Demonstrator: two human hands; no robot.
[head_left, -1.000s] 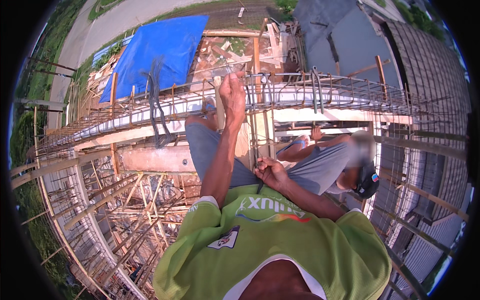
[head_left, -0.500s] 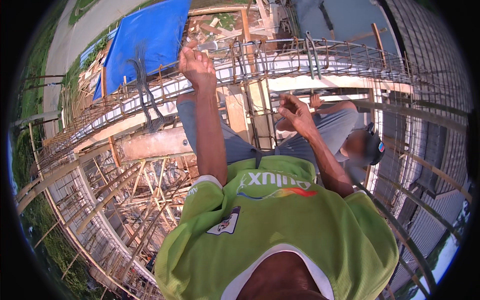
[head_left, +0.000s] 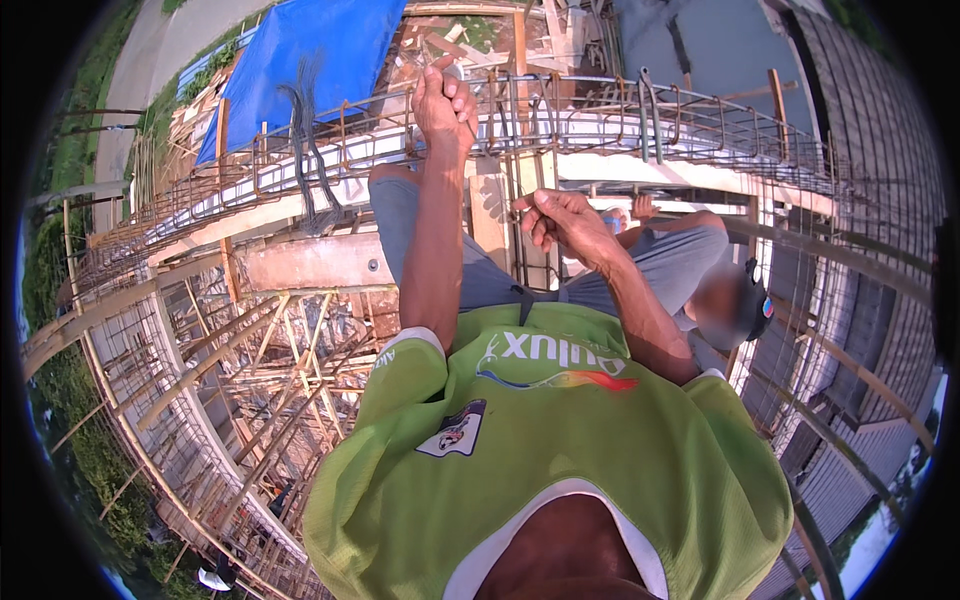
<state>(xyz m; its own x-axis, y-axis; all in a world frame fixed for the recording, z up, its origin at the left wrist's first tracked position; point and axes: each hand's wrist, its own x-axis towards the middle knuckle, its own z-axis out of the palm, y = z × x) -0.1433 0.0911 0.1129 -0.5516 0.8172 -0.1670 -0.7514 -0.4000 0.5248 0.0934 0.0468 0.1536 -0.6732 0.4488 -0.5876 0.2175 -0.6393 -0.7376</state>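
My left hand (head_left: 445, 108) is raised by the far rebar cage (head_left: 590, 79), with its fingers curled in and the index fingertip against the thumb. Whatever it may pinch is too thin to make out. Lower and to its right, my right hand (head_left: 577, 228) hovers over the bars between my knees, its fingers bent and thumb and index close together; any held thing is not visible. A pair of long-handled pincers (head_left: 643, 115) hangs on the cage to the right. Dark tie wires (head_left: 299, 135) drape over it on the left.
A co-worker in a dark cap (head_left: 762, 300) is below at my right, with a hand (head_left: 645, 206) near the beam. Wooden formwork (head_left: 315, 268), timber props (head_left: 310, 350) and poles surround me, with open drops between. A blue tarp (head_left: 310, 60) lies beyond.
The view has shifted a little. My right hand has moved left and inward, its fingers now more curled. My left hand stays raised near the cage.
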